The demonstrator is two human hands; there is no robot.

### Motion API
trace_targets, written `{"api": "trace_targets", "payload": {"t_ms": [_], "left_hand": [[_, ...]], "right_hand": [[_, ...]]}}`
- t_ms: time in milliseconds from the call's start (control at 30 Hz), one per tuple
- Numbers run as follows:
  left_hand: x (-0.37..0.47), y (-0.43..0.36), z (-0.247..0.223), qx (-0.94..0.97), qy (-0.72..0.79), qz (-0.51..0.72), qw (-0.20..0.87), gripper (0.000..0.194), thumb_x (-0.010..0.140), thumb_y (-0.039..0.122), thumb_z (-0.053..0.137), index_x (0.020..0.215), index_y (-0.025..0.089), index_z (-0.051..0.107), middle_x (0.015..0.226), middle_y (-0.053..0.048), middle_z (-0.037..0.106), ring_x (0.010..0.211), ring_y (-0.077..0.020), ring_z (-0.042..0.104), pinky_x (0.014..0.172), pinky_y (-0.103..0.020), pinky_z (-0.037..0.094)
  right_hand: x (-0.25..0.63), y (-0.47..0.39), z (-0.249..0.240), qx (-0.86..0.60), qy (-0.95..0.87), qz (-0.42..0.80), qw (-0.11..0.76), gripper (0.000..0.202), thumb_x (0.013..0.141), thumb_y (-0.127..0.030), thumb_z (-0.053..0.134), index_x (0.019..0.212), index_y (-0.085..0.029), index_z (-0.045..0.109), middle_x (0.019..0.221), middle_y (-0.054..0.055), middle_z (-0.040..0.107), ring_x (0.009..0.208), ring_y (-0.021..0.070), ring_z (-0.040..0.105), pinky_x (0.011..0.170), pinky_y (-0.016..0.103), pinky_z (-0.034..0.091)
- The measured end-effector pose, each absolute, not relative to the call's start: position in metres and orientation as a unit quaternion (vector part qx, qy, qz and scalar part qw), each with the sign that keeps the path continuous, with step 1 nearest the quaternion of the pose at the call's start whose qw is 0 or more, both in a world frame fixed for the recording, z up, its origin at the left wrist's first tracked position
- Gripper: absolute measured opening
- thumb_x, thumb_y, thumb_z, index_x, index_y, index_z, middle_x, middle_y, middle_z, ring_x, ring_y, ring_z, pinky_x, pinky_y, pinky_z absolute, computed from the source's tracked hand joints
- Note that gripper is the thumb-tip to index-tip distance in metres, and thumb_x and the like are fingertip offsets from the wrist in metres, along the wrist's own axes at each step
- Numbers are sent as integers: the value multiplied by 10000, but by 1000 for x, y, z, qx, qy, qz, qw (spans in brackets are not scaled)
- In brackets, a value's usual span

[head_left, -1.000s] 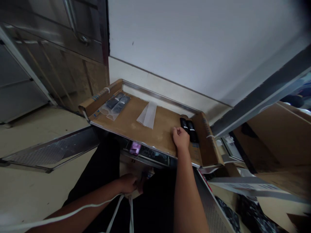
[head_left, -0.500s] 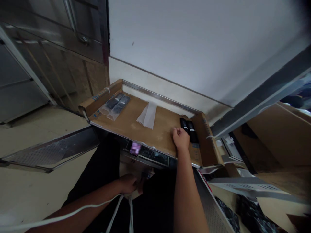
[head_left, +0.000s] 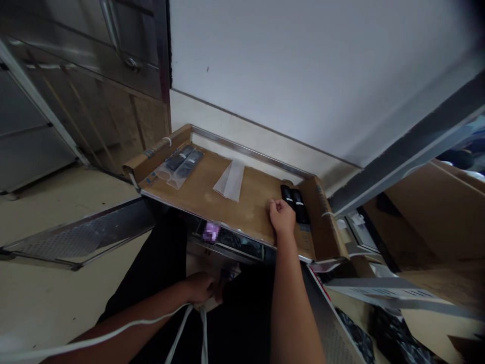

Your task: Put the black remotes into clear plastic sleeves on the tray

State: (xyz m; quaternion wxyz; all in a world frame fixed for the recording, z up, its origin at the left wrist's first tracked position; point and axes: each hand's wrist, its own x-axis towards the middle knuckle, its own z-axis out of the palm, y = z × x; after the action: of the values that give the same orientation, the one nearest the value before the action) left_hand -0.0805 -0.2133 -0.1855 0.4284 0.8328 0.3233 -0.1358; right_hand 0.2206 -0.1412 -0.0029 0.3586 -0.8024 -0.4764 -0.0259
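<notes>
My right hand rests with curled fingers on the cardboard-lined tray, just left of two black items with white bands. Whether anything is inside its fingers is hidden. My left hand is closed low between my legs, at the edge of a light brown piece; what it grips is unclear. Two dark items in clear sleeves lie at the tray's left. Flat translucent sleeves lie near the tray's middle.
Under the tray's front edge is an open compartment with dark contents. A white cord crosses my left forearm. Mesh metal panels stand at both sides. Large cardboard and black plastic bags are at the right.
</notes>
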Motion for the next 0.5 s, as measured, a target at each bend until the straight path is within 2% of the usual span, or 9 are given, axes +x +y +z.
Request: {"api": "trace_targets", "payload": {"t_ms": [133, 267, 367, 433, 500], "left_hand": [[-78, -213, -169, 815, 331, -91, 468, 120, 751, 350, 548, 784, 245, 597, 881, -76, 688, 902, -317, 673, 754, -401, 492], [-87, -195, -100, 763, 319, 100, 553, 205, 865, 330, 468, 901, 211, 631, 877, -22, 694, 841, -188, 641, 774, -296, 484], [-102, -141, -25, 777, 352, 252, 456, 258, 932, 376, 446, 945, 201, 636, 948, -11, 671, 906, -164, 611, 841, -284, 468], [-109, -87, 17, 786, 417, 324, 322, 261, 940, 367, 454, 1021, 184, 622, 1005, -25, 642, 983, -181, 590, 912, -320, 444], [-111, -32, 40, 795, 464, 349, 174, 269, 935, 308, 464, 1057, 113, 603, 1141, -77, 579, 1171, -240, 507, 1022, -390, 362]], "right_hand": [[221, -141, -3, -799, -480, -25, 362, 383, 864, -526, 486, 697, -198, 593, 584, 7, 560, 537, 144, 457, 554, 263, 283], [220, -141, -2, -805, -473, -20, 357, 377, 861, -528, 494, 701, -202, 596, 585, 7, 568, 547, 151, 477, 555, 263, 287], [221, -140, -2, -808, -476, -21, 346, 373, 863, -524, 494, 701, -204, 598, 596, 10, 579, 556, 154, 485, 558, 264, 286], [221, -140, -2, -808, -479, -25, 343, 372, 863, -519, 492, 702, -202, 599, 608, 15, 588, 560, 153, 482, 559, 264, 284], [220, -140, -2, -807, -479, -27, 344, 378, 862, -520, 487, 699, -198, 597, 610, 19, 589, 560, 150, 477, 557, 260, 282]]}}
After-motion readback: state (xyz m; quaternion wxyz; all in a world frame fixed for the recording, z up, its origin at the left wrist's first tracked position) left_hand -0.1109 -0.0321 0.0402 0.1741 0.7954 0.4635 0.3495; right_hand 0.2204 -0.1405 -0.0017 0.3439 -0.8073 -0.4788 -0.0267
